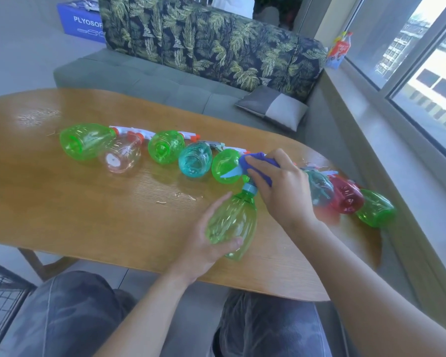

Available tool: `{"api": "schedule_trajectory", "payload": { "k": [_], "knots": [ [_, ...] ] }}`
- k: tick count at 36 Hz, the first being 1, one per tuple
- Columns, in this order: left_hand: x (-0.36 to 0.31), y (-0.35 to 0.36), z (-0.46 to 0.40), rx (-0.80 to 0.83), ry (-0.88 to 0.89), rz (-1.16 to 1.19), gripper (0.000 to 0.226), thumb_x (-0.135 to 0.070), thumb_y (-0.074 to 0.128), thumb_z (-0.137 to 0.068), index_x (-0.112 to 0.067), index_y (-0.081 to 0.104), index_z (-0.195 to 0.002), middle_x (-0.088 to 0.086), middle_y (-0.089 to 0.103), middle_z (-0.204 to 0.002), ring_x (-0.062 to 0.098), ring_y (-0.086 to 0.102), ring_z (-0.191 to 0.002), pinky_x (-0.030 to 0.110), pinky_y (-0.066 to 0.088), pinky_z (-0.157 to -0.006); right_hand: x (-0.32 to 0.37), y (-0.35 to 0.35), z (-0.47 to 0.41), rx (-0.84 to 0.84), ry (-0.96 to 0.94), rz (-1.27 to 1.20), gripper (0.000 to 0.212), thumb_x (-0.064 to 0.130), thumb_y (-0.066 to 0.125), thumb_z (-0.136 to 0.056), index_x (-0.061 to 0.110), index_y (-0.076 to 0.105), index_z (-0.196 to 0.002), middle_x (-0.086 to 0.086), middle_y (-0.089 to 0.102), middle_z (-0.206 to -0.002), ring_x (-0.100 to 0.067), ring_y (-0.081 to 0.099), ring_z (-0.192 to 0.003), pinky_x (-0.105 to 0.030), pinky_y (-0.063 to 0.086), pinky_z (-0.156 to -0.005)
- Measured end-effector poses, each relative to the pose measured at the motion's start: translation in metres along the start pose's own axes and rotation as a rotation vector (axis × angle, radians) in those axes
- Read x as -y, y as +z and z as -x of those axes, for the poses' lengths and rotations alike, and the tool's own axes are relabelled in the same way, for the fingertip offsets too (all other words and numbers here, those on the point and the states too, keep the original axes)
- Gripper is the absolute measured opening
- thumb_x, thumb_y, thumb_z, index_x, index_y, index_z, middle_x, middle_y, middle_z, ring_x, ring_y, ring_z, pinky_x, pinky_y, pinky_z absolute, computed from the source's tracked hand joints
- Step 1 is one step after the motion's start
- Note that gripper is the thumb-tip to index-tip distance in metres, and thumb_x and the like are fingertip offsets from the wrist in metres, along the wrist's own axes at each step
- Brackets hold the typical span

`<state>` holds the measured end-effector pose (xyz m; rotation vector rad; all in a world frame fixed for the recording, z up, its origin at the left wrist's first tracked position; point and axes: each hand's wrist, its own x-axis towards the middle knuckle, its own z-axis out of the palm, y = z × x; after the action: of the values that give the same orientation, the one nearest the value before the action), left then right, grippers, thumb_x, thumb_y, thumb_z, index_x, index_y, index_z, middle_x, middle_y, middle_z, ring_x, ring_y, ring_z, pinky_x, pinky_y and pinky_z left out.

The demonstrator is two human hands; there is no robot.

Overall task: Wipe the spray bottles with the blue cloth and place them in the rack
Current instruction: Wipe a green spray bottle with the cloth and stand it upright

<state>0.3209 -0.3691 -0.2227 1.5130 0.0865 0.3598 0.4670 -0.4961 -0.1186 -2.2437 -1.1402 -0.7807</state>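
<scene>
Green bottle (232, 222), near surface (88, 215) edge: your left hand (206, 243) grips its body, right hand (281, 184) clamps blue cloth (262, 161) over the nozzle; hard wiping could roll neighbouring bottles off.

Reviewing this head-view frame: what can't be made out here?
- Held green bottle's spray head: covered by the right hand and blue cloth.
- Teal bottle behind that hand: partly hidden, blurred.
- Wire rack: cut off by the left edge.
- Blue box's lettering: cut off by the sofa.
</scene>
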Motion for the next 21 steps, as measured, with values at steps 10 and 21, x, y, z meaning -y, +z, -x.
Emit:
{"api": "schedule_trajectory", "payload": {
  "k": [10, 21],
  "knots": [
    [-0.001, 0.000, 0.001, -0.012, -0.004, -0.019, 0.090, -0.011, 0.090, -0.080, -0.033, 0.048, -0.157, -0.046, 0.055, -0.141, -0.021, 0.047, -0.135, -0.001, 0.036, -0.102, 0.007, 0.001, 0.003, 0.023, -0.112, 0.086, 0.022, 0.033, 0.068, -0.098, 0.029, 0.080, -0.115, 0.001, 0.063, -0.096, -0.025, 0.066, -0.074, -0.032, 0.052, -0.052],
    [-0.001, 0.000, 0.000, -0.014, -0.007, 0.015, 0.091, -0.008, 0.092, -0.081, -0.035, 0.048, -0.157, -0.049, 0.054, -0.139, -0.023, 0.048, -0.132, -0.003, 0.037, -0.098, -0.004, -0.008, 0.001, 0.038, 0.000, 0.043, 0.023, 0.033, 0.067, -0.098, 0.029, 0.080, -0.116, 0.001, 0.057, -0.093, -0.025, 0.061, -0.068, -0.031, 0.051, -0.056]
  ]
}}
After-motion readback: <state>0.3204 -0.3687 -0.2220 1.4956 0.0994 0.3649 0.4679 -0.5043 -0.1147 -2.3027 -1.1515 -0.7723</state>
